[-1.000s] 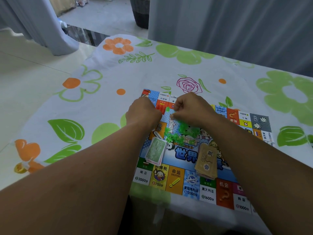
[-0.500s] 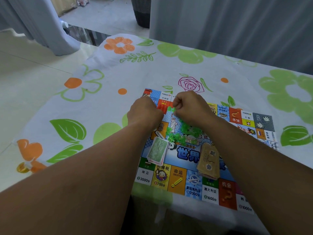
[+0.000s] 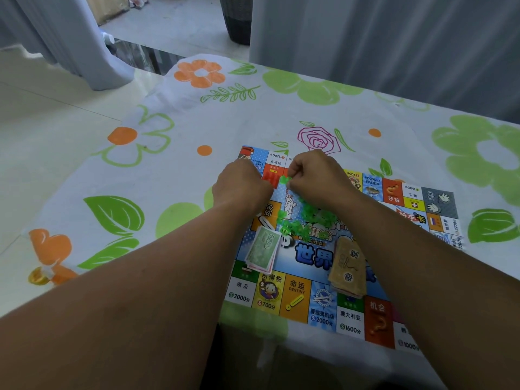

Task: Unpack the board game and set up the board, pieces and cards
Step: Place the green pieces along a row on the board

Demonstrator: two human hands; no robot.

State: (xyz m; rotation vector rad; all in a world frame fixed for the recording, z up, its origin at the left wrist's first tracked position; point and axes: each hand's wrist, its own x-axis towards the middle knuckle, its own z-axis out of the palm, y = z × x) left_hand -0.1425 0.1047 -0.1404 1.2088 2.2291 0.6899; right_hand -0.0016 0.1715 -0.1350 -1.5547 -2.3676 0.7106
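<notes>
Grey curtains (image 3: 365, 38) hang beyond the far edge of the tabletop (image 3: 197, 114), which is covered by a white cloth printed with orange flowers and green leaves. Pale floor (image 3: 42, 122) shows to the left. At the far end of the room stands a dark woven basket (image 3: 239, 21); I cannot see into it.

The game board (image 3: 295, 302) lies unfolded and flat on the cloth in front of me, its near edge close to the tabletop's near edge. On its left half lies a small stack of green banknotes (image 3: 263, 249), the top one marked 500. To the right of them, on the board's middle, lies a stack of tan cards (image 3: 349, 266), partly under my right forearm.

Both my arms reach forward over the board, and my hands are close together above its far left part, knuckles up. My right hand (image 3: 315, 178) is curled, and thumb and fingers pinch one end of a string of green plastic pieces (image 3: 285, 222). The rest of the string trails down onto the board's middle, just beyond the banknotes. My left hand (image 3: 242, 187) is curled into a fist just beside that pinched end. Its fingers are hidden behind the back of the hand, so I cannot tell whether it grips the pieces too.
</notes>
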